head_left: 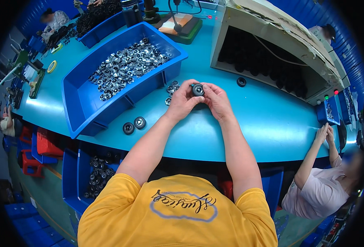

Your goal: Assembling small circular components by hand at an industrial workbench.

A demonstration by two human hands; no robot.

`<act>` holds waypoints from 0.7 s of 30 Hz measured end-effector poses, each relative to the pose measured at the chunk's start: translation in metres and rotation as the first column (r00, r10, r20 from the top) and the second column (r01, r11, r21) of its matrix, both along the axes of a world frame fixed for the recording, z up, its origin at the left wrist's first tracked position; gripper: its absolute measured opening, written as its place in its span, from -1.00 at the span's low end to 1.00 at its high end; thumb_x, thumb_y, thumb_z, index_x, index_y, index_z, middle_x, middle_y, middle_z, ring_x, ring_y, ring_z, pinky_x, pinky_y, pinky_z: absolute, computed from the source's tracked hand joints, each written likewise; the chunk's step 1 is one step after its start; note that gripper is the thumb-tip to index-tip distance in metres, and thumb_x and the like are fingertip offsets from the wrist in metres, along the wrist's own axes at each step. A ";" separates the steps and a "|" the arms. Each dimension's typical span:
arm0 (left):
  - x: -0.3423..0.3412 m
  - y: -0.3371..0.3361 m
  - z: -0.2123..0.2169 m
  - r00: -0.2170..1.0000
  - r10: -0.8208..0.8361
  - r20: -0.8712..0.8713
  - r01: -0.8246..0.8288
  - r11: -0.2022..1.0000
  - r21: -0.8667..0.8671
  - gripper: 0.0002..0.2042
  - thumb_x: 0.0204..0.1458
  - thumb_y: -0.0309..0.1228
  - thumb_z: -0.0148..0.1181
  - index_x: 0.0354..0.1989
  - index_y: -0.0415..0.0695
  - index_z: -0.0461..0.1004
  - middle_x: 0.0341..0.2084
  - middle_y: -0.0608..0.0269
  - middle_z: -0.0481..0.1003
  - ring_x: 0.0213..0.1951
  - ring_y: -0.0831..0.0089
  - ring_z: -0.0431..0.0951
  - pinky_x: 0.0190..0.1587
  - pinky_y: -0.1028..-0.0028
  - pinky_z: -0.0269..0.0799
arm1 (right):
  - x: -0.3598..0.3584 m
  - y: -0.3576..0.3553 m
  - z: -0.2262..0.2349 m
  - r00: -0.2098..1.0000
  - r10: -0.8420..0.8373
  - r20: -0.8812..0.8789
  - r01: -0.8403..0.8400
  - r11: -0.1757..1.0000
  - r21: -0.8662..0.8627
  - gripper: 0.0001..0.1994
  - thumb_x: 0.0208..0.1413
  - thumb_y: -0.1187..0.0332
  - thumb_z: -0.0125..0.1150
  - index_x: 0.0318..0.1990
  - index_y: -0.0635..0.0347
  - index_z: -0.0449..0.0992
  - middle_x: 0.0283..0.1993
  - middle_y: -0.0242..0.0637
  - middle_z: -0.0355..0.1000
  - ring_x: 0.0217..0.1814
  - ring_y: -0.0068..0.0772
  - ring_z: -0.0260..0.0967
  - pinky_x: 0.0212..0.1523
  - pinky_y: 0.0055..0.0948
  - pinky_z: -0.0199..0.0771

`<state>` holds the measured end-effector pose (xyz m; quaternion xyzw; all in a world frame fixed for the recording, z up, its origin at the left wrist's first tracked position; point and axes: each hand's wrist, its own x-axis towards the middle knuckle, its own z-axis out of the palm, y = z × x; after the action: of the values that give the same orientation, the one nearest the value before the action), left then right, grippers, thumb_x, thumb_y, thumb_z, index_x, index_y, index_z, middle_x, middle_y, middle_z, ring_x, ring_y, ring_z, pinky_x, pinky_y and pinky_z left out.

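Note:
Both my hands meet over the turquoise table [190,140], fingers closed round a small black toy wheel [198,90] with a shiny silver hub. My left hand [182,102] grips its left side, and my right hand [217,101] presses on its right edge with thumb and fingers. Beside my left hand lie several loose silver hubs [173,88]. Two black wheels with silver centres [140,122] rest on the table left of my left forearm. A lone black tyre [241,82] lies to the right, beyond my right hand.
A large blue bin [77,111] holds many silver hubs at the left. At the back right stands a pale open-fronted box [219,41] with black tyres inside. Below the table edge, a blue crate [70,173] contains finished-looking wheels. A co-worker [317,185] sits at the right.

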<state>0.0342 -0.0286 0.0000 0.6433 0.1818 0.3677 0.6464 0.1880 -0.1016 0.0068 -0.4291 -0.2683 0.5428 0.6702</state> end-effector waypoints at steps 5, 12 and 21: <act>0.003 0.002 -0.004 0.992 -0.033 0.118 0.028 0.999 0.046 -0.51 0.15 -0.52 0.34 0.24 -0.11 0.30 -0.21 0.32 0.55 -0.26 0.61 0.56 -0.29 0.59 0.45 | 0.000 0.000 0.006 0.986 -0.023 0.163 0.020 1.000 0.019 -0.73 0.28 0.39 0.30 0.07 0.31 0.60 -0.08 -0.29 0.59 -0.11 -0.50 0.56 -0.09 -0.51 0.62; -0.002 0.009 -0.007 0.997 -0.058 0.056 0.068 0.973 -0.218 -0.64 0.25 -0.49 0.23 0.17 -0.12 0.30 -0.23 0.30 0.52 -0.36 0.64 0.50 -0.42 0.59 0.46 | 0.000 -0.001 -0.001 0.942 -0.062 0.329 0.063 0.998 0.007 -0.76 0.27 0.42 0.31 0.04 0.27 0.66 -0.07 -0.31 0.58 -0.14 -0.53 0.54 -0.14 -0.53 0.61; 0.000 0.006 -0.008 0.997 0.080 -0.011 -0.080 0.988 -0.133 -0.72 0.24 -0.49 0.24 0.10 -0.16 0.43 -0.25 0.32 0.54 -0.38 0.65 0.49 -0.42 0.61 0.45 | -0.012 0.003 -0.006 0.900 -0.169 0.401 0.138 0.985 0.105 -0.79 0.29 0.42 0.29 0.01 0.28 0.66 -0.10 -0.30 0.61 -0.18 -0.54 0.53 -0.17 -0.55 0.60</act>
<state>0.0343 -0.0223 -0.0080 0.5919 0.2334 0.3786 0.6722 0.1760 -0.0984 0.0003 -0.5279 -0.3876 0.3764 0.6553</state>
